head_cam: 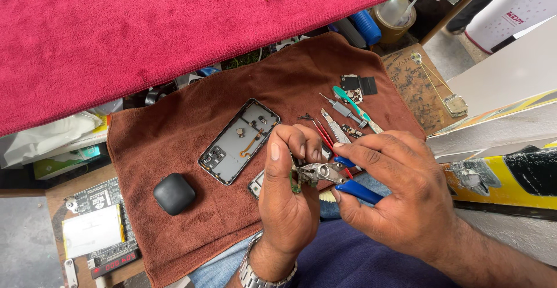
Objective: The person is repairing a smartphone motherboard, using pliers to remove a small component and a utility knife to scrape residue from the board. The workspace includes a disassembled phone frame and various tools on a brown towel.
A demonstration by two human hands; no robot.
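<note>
Brown towel (191, 230): lying over the workbench, bearing an opened phone rear housing (239, 140), a black earbud case (174, 193) and small tools.
Right hand (394, 186): closing around the blue-handled cutting pliers (333, 175), wrist angled inward, fingers squeezing the handles.
Left hand (287, 198): rising thumb-up, fingertips pinching the small green circuit part (296, 179) just above the towel's near edge.
Small green circuit part: probably handling as light, thin and fragile; gripping by the edges only, apparently meeting the plier tips.
</note>
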